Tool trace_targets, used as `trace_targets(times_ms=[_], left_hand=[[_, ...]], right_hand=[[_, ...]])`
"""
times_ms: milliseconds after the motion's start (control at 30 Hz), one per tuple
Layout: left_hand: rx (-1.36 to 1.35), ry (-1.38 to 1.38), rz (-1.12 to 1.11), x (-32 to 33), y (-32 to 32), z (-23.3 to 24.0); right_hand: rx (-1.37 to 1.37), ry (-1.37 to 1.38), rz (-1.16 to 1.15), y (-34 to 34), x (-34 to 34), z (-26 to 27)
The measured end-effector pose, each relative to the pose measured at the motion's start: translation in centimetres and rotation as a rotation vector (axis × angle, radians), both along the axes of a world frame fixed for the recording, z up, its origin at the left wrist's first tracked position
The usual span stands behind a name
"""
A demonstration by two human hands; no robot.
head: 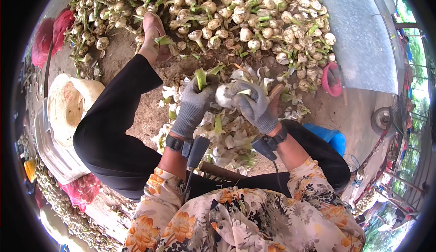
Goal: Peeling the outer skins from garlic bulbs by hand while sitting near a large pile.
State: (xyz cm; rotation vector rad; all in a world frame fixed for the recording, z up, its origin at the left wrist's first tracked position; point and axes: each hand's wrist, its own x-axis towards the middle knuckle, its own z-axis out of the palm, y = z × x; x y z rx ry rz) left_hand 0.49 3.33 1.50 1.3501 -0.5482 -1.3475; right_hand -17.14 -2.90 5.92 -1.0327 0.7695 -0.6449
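Observation:
Both my hands wear grey knitted gloves and meet above a heap of peelings. My right hand (252, 102) is closed around a white, cleaned garlic bulb (223, 97), and a pale cut stem end (244, 92) shows between its fingers. Just left of the bulb, my left hand (197, 93) has its fingers curled, with a piece of green stalk (201, 78) sticking up from its grip. The dark fingertips on that side are hard to make out. Beneath the hands lie loose white and green garlic peelings (221, 132).
A large pile of soil-stained garlic bulbs (238, 13) spreads ahead. A pink-rimmed basket (332, 80) and a metal sheet (361, 37) are at the right, near a blue plastic container (327, 138). To the left stand a whitish tub (66, 105) and red mesh bags (51, 41).

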Motion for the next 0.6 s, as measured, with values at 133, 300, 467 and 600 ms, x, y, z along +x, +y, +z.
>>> trace_targets(times_ms=[133, 300, 467, 600], left_hand=[[-0.033, -0.387, -0.010, 0.7, 0.2, -1.4], [0.096, -0.411, -0.111, 2.1, 0.6, 0.1], [0.009, 0.013, -0.197, 1.9, 0.4, 4.2], [-0.076, -0.278, -0.173, 0.4, -0.1, 4.4]], right_hand=[[-0.310, -0.104, 0.178, 0.5, 0.5, 0.5], [-0.766, -0.050, 0.122, -1.2, -0.9, -1.4], [-0.931, 0.275, 0.292, -2.9, -0.7, 2.1], [-1.078, 0.435, 0.374, -3.0, -1.0, 2.3]])
